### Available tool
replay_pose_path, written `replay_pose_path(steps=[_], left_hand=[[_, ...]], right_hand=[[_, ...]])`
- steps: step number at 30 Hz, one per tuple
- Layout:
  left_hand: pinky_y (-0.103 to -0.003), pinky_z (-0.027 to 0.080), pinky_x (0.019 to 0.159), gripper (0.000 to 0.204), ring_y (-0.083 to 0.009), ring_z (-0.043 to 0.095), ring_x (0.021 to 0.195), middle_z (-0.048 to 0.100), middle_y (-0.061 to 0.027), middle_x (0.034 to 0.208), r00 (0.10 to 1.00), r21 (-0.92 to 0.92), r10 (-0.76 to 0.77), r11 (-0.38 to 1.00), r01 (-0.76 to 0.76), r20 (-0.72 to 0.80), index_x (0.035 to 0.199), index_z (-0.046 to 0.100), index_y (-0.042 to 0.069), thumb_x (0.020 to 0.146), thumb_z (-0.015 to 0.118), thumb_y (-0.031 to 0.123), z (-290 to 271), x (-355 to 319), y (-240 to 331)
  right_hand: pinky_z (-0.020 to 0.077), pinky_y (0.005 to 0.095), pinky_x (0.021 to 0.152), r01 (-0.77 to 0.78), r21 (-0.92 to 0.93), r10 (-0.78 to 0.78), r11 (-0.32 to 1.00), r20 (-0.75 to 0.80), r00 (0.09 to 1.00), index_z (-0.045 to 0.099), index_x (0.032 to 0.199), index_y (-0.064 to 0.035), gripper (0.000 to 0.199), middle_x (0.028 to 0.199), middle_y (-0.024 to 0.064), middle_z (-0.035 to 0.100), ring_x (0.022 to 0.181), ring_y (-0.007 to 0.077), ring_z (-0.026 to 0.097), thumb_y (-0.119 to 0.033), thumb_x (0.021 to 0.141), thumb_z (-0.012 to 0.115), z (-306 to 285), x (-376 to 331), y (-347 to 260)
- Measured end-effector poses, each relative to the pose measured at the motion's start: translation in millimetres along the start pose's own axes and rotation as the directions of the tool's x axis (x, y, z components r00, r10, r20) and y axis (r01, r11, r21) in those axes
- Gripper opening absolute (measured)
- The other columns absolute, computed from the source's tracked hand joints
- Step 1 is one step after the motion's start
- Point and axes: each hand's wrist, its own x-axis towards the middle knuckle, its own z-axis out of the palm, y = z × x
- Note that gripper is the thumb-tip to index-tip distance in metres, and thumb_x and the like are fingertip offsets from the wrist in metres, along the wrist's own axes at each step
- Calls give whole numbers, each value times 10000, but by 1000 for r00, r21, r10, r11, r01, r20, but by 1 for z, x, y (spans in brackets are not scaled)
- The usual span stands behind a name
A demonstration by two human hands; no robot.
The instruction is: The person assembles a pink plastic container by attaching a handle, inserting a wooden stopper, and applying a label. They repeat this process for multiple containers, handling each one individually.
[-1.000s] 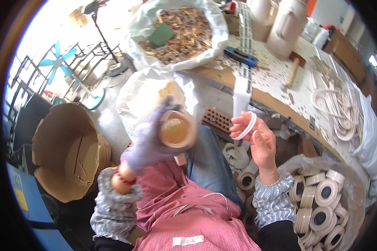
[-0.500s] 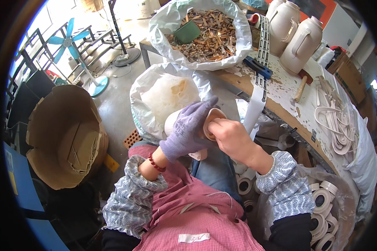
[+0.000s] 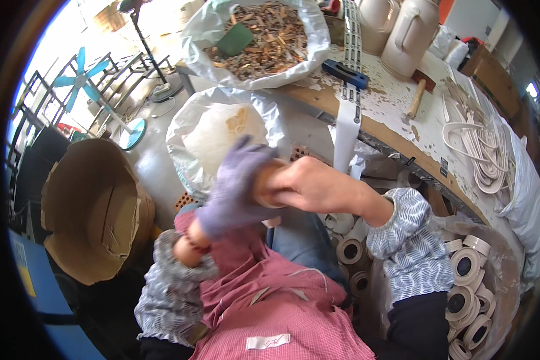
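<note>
Above my lap, my left hand (image 3: 237,183), in a lavender work glove, is closed around a cream plastic jug-like body. Most of the cream body (image 3: 272,222) is hidden behind my hands and smeared by motion. Its open mouth faces my bare right hand (image 3: 321,185). The right fingers are bent and pressed together at that mouth, reaching just inside the rim. Whether they pinch the rim or a small piece there is hidden.
A white bag (image 3: 222,129) stands just beyond my hands, with a bag of wood-coloured scraps (image 3: 264,42) behind it. The worn table (image 3: 390,114) holds cream jugs (image 3: 409,39), a hammer (image 3: 415,99) and cream strips (image 3: 483,156). Left is a cardboard drum (image 3: 81,204); right, bagged cream rings (image 3: 462,300).
Both hands have moved a little left with the cream body, and the right wrist has swung higher. The whole view has shifted, and the hands are now blurred.
</note>
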Motion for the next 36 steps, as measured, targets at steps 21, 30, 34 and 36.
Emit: replay_pose_path(steps=[21, 30, 34, 36], left_hand=[[-401, 425, 1031, 303, -266, 516, 1221, 512, -150, 1384, -153, -203, -982, -128, 971, -114, 1249, 558, -7, 949, 539, 30, -161, -108, -25], [-445, 406, 1037, 484, -357, 494, 1238, 547, -178, 1267, 303, 338, -881, 428, 838, 364, 1195, 583, -16, 731, 700, 55, -118, -25, -37], [-404, 476, 951, 476, -341, 515, 1211, 561, -169, 1254, 248, 444, -933, 344, 827, 261, 1195, 591, 6, 728, 679, -17, -116, -37, -32], [-383, 495, 917, 460, -320, 532, 1187, 568, -164, 1250, 295, 454, -917, 390, 801, 269, 1204, 591, 3, 751, 662, -23, -115, -38, -39]], right_hand=[[529, 432, 771, -952, -154, 953, 265, 190, 235, 712, 986, -64, 235, 926, 154, 705, 841, 340, 674, -240, 861, 618, 448, -157, 439], [525, 433, 765, -943, -155, 955, 296, 87, 285, 708, 975, -63, 224, 922, 157, 696, 840, 342, 668, -228, 853, 620, 432, -177, 472], [524, 433, 763, -953, -130, 961, 272, 83, 263, 707, 970, -62, 219, 920, 159, 693, 840, 344, 666, -223, 850, 621, 353, -291, 415], [523, 434, 762, -962, -153, 969, 228, 128, 209, 706, 968, -62, 216, 919, 159, 691, 840, 344, 664, -221, 848, 621, 312, -347, 373]])
